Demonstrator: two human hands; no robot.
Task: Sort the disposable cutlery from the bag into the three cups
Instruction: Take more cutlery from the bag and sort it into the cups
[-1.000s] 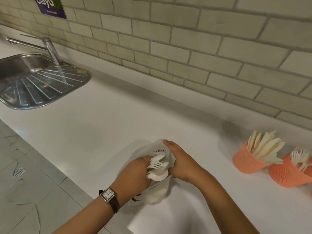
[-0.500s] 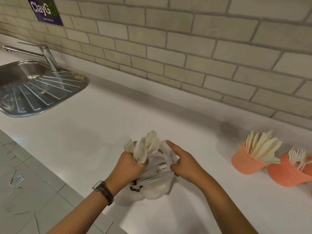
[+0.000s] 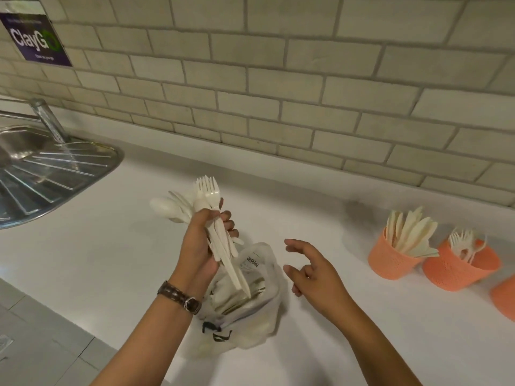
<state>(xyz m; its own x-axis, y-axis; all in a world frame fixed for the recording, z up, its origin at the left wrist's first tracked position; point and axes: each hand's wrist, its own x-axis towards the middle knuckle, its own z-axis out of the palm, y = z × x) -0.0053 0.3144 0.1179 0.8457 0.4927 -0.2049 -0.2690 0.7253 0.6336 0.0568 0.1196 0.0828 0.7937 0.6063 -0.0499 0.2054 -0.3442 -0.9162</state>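
Observation:
My left hand (image 3: 201, 246) grips a bunch of white plastic forks and spoons (image 3: 206, 201), held upright above the clear plastic bag (image 3: 250, 316) lying on the white counter (image 3: 111, 260). The handles' lower ends still reach into the bag's mouth. More cutlery shows inside the bag. My right hand (image 3: 312, 271) hovers just right of the bag, fingers loosely spread, holding nothing. At the right stand three orange cups: one with knives (image 3: 390, 260), one with forks (image 3: 459, 271), and a third (image 3: 504, 299) cut off by the frame edge.
A steel sink with drainboard (image 3: 55, 174) and tap (image 3: 47, 118) sits at the far left. A tiled wall (image 3: 278, 79) runs behind the counter, with a dark sticker (image 3: 33, 40) at top left. The counter's front edge drops to a tiled floor (image 3: 36, 344) at lower left.
My left hand has pulled a bunch of forks and spoons up out of the bag. My right hand has let go of the bag and moved slightly right.

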